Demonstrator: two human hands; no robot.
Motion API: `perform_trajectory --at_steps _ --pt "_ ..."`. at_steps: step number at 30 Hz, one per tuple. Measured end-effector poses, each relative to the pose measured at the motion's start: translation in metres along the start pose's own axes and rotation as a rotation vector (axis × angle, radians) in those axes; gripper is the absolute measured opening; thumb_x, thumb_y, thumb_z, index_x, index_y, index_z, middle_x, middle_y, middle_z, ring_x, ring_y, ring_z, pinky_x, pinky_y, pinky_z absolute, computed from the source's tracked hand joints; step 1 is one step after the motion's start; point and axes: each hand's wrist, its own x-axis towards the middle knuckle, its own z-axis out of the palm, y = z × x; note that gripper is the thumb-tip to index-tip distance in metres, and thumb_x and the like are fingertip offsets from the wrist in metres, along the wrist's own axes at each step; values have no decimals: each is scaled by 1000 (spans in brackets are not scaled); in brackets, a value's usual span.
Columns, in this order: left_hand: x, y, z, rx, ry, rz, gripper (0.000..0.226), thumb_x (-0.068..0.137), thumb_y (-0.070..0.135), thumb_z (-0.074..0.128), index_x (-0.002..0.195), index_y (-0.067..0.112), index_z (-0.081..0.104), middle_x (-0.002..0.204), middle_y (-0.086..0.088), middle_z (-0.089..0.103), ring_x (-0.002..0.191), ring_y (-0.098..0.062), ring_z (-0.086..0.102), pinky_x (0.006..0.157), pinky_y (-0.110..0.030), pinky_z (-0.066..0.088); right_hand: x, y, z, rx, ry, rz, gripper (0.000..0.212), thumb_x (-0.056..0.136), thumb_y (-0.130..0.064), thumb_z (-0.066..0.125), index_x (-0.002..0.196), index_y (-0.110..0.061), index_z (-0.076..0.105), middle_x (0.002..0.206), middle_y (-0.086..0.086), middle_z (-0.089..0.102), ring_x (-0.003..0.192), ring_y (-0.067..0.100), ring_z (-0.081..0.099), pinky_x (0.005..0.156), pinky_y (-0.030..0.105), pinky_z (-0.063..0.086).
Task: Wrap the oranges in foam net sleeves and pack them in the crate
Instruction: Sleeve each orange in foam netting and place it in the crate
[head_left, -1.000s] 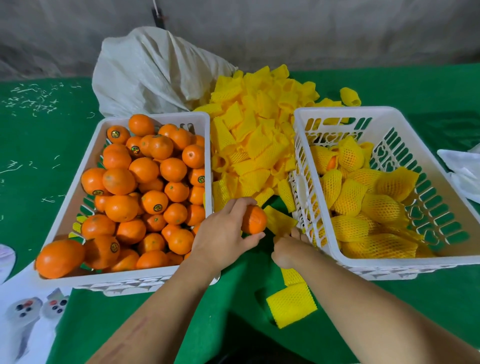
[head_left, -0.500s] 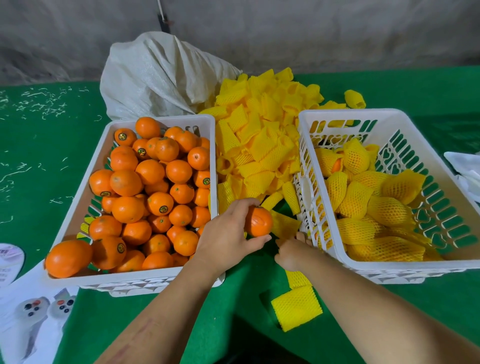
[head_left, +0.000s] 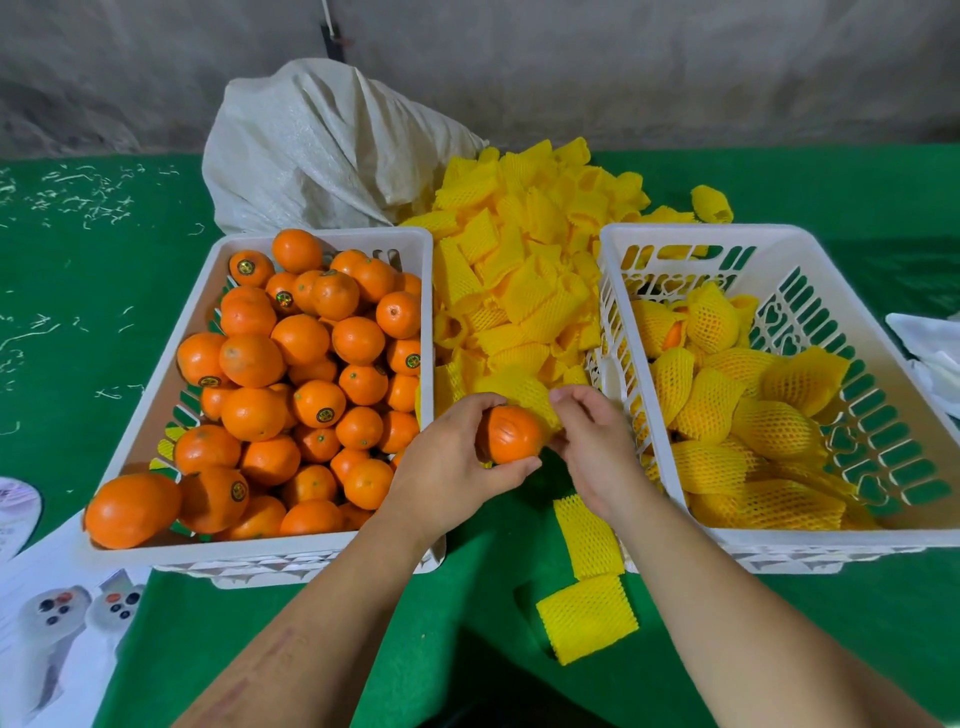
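Orange sits gripped in the left hand, between the two white crates over the green surface. Right hand pinches a yellow foam net sleeve against the far side of the fruit. Left crate holds loose oranges; right crate holds wrapped oranges. A pile of sleeves lies between them, beside a white sack. Two more sleeves lie near the forearms.
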Motion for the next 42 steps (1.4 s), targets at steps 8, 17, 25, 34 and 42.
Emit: perform_trajectory --at_steps 8,17,25,34,42 --pt "-2 8 -9 -291 95 -82 62 81 74 72 132 47 49 112 29 63 94 0 69 72 -16 56 -15 -28 7 259 -266 110 30 105 0 52 131 -10 63 134 12 65 121 21 64 101 36 55" --pt "-5 11 -19 -593 -44 -123 61 84 57 78 137 39 54 127 20 63 113 -11 68 90 -31 59 -18 -25 16 216 -148 45 11 96 -22 69 103 -13 72 93 -1 77 90 12 70 80 29 60" --pt "-7 19 -33 -848 -113 -175 62 78 46 77 134 28 59 142 9 61 122 -14 65 92 -27 56 -21 -30 16 80 -326 95 28 101 5 53 108 -17 69 101 2 74 82 7 68 66 24 56" --pt "-11 35 -23 -708 -197 -94 62 76 50 86 134 50 64 167 17 25 157 -5 24 115 -44 48 -28 -34 10 -407 -23 -390 23 73 -49 54 86 -33 64 88 -5 63 85 20 61 76 46 54" --pt "-5 25 -22 -804 -34 -289 61 72 46 93 127 36 69 119 11 73 108 -17 74 92 -42 63 -27 -42 6 -407 -160 -479 37 97 -4 68 102 -40 62 94 -3 68 88 8 67 82 31 57"
